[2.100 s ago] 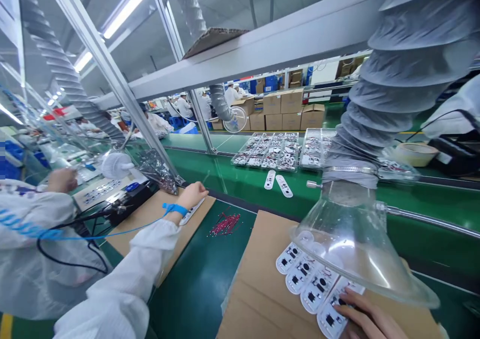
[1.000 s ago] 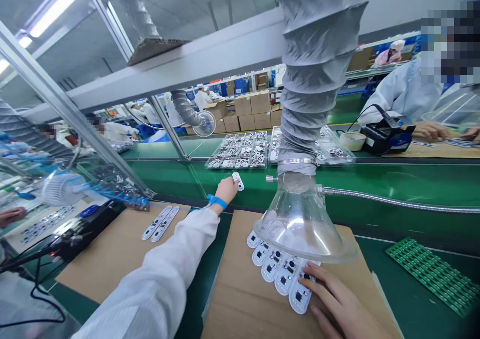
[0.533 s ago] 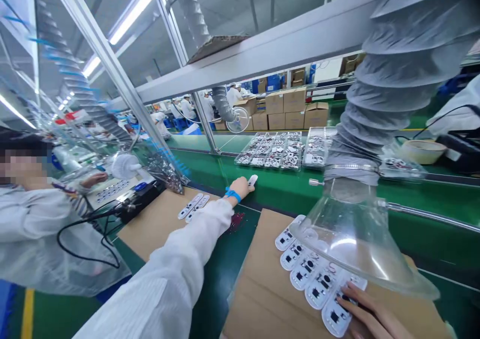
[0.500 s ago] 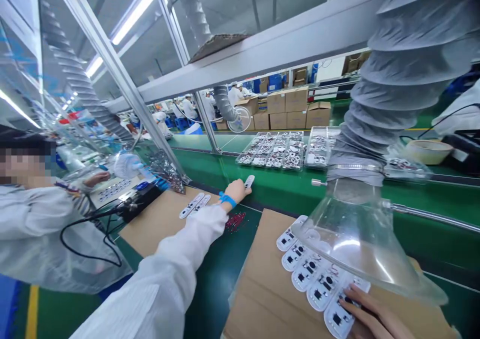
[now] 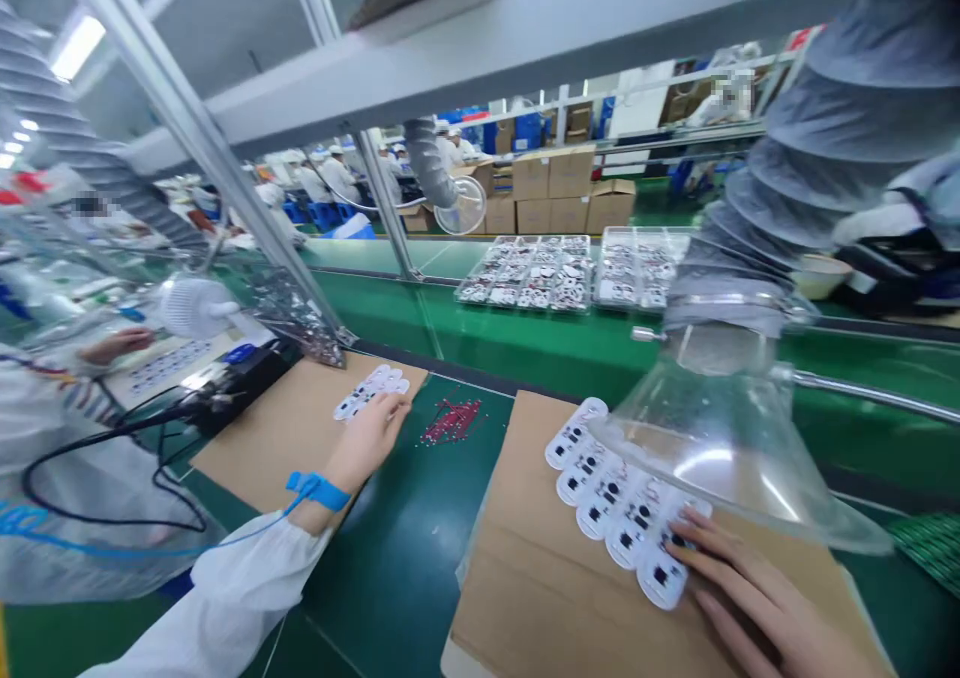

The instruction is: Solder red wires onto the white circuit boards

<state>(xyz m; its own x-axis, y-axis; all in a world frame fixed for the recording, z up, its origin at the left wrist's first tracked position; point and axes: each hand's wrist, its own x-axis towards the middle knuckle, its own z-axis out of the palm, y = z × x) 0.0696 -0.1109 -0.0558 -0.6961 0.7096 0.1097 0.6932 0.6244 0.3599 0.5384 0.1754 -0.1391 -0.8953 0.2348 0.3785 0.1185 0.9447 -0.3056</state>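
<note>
Left of centre, the left hand [image 5: 367, 445] curls near some boards [image 5: 369, 388], its grip unclear, while at lower right the loosely spread right hand [image 5: 757, 583] touches an end board [image 5: 663, 576], which a sideways drag could skew.

Your green bench line [image 5: 442, 333] runs across the whole view. Overhead, a grey beam [image 5: 480, 48] spans at a slant, with a slim metal post [image 5: 202, 143] coming down on your left. Grey ribbed duct [image 5: 817, 168] hangs to your right. Lit ceiling lamp [image 5: 77, 48] upper left (blown out to white). Beyond the line you've got stacked cardboard cartons [image 5: 555, 188], blue bins [image 5: 529, 130] behind. Green floor [image 5: 67, 643] shows bottom left.
</note>
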